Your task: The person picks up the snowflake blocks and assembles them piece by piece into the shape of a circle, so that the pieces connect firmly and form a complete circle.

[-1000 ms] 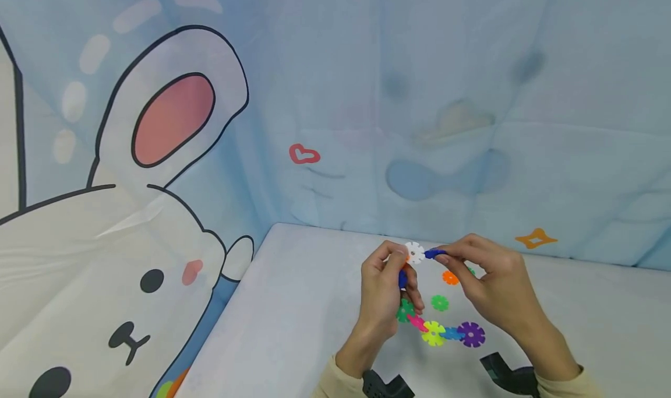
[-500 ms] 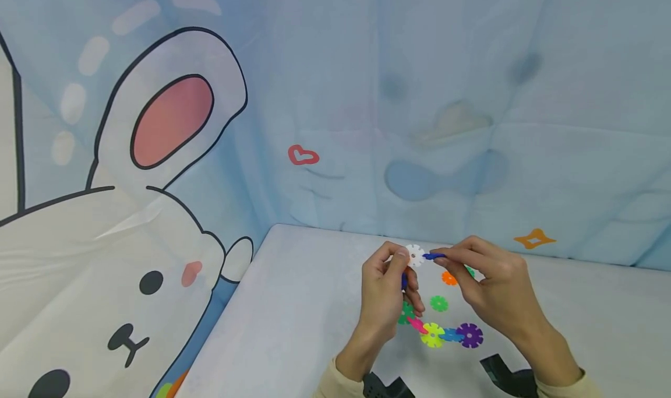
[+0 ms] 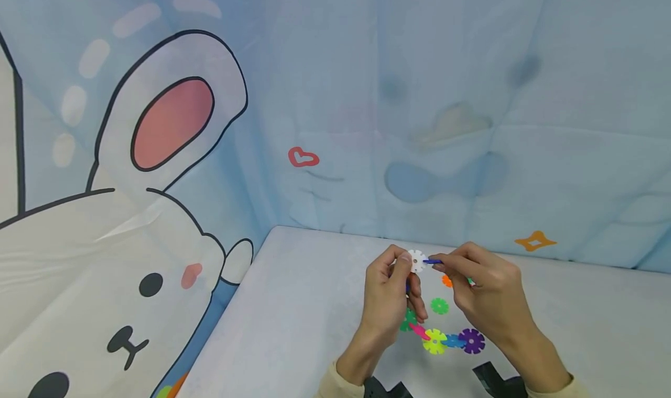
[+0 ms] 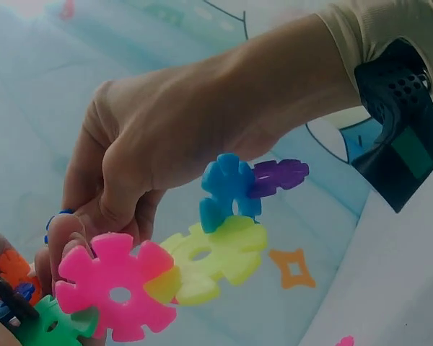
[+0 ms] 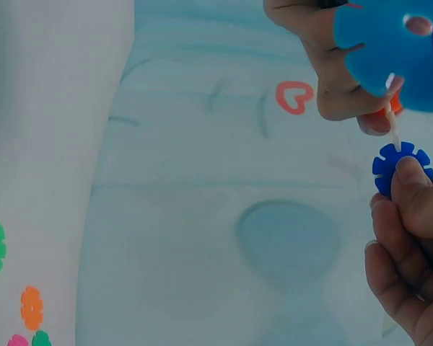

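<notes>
A person's left hand (image 3: 387, 290) pinches a white disc (image 3: 417, 261) between its fingers while the right hand (image 3: 490, 287) grips a dark blue disc (image 5: 390, 169) edge-on against it, above the tabletop (image 3: 314, 281). The white rim meets the blue slot; whether it is fully seated cannot be told. Already linked in a chain beneath the left hand are a green disc (image 3: 407, 321), a pink disc (image 4: 117, 274), a yellow disc (image 3: 434, 341), a light blue disc (image 3: 453, 341) and a purple disc (image 3: 472, 341); an orange disc (image 4: 14, 270) shows near the left fingers, its joints partly hidden. The work looks well advanced but unfinished: a loose green disc (image 3: 440, 306) and a loose orange disc (image 5: 32, 308) lie unattached, with a loose pink disc (image 5: 17, 340) at the right-wrist view's edge.
</notes>
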`<state>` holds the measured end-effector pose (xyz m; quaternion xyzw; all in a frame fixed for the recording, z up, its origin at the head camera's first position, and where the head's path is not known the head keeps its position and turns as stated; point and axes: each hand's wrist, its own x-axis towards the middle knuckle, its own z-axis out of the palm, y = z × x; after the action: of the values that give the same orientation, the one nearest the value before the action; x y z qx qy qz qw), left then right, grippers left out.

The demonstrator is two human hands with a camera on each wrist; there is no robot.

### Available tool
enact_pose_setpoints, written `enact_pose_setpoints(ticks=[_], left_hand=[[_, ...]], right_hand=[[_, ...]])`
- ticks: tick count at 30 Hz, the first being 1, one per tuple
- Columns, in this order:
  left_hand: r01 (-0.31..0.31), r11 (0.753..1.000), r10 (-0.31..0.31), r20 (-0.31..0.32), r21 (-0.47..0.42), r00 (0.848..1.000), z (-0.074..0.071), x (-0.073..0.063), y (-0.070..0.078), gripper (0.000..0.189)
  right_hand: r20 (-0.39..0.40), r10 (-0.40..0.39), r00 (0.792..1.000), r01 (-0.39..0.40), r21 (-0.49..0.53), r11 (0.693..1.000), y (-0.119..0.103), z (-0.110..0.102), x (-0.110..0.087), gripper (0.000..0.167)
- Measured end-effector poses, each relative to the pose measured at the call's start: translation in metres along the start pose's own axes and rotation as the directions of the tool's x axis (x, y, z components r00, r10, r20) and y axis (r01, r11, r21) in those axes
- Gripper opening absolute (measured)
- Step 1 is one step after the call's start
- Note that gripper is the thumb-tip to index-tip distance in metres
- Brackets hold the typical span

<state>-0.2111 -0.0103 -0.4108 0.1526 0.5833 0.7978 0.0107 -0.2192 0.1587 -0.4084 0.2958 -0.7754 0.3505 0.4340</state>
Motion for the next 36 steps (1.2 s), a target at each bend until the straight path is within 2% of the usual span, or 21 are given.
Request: enact_pose_setpoints(ticks=[2,4,7,11,15,19,23,26,28,32,34,36], left_hand=[[0.007,1.000,-0.007,0.008,-0.009,1.000,0.001,0.000,-0.001,0.040],[0.012,1.000,-0.012,0.004,-0.016,1.000,0.001,0.000,-0.003,0.040],[0.024,1.000,-0.024,0.005,-0.016,1.000,0.001,0.000,-0.005,0.037],[0.072,0.997,-0.072,0.006,-0.036,0.997,0.000,0.001,-0.006,0.032],[0.132,0.987,-0.133,0.001,-0.086,0.991,0.002,0.000,-0.005,0.037],[0.151,0.983,-0.153,-0.011,-0.106,0.988,0.005,-0.001,-0.004,0.036],[0.174,0.982,-0.175,-0.004,-0.079,0.985,0.003,0.000,-0.005,0.028],[0.178,0.984,-0.178,-0.021,-0.030,0.984,-0.003,0.004,-0.007,0.027],[0.163,0.987,-0.163,-0.058,0.002,0.985,-0.007,0.007,-0.009,0.028],[0.136,0.990,-0.129,-0.129,0.046,0.983,-0.016,0.012,-0.012,0.032],[0.142,0.988,-0.133,-0.136,0.055,0.982,-0.018,0.013,-0.014,0.033],[0.155,0.986,-0.145,-0.137,0.061,0.980,-0.020,0.014,-0.016,0.034]], right_hand=[[-0.001,0.007,1.000,-0.007,-0.008,1.000,0.000,0.000,-0.001,0.010],[-0.005,0.014,1.000,-0.014,-0.016,1.000,-0.001,0.001,-0.001,0.021],[-0.023,0.008,1.000,-0.008,-0.025,1.000,-0.003,0.003,-0.002,0.026],[-0.028,0.011,1.000,-0.011,-0.027,1.000,-0.004,0.003,-0.003,0.025],[-0.014,0.052,0.999,-0.052,-0.001,0.999,-0.004,0.001,-0.004,0.022],[-0.008,0.052,0.999,-0.052,0.008,0.999,-0.001,-0.001,-0.003,0.025],[0.046,0.028,0.999,-0.029,0.008,1.000,0.007,-0.004,-0.002,0.034],[0.148,0.085,0.985,-0.084,-0.011,0.996,0.020,-0.009,-0.004,0.048],[0.205,0.165,0.965,-0.158,-0.051,0.986,0.033,-0.012,-0.008,0.054],[0.284,0.337,0.897,-0.301,-0.166,0.939,0.069,-0.015,-0.024,0.049],[0.341,0.421,0.841,-0.367,-0.213,0.905,0.089,-0.013,-0.036,0.046],[0.406,0.493,0.770,-0.418,-0.262,0.870,0.106,-0.010,-0.049,0.046]])
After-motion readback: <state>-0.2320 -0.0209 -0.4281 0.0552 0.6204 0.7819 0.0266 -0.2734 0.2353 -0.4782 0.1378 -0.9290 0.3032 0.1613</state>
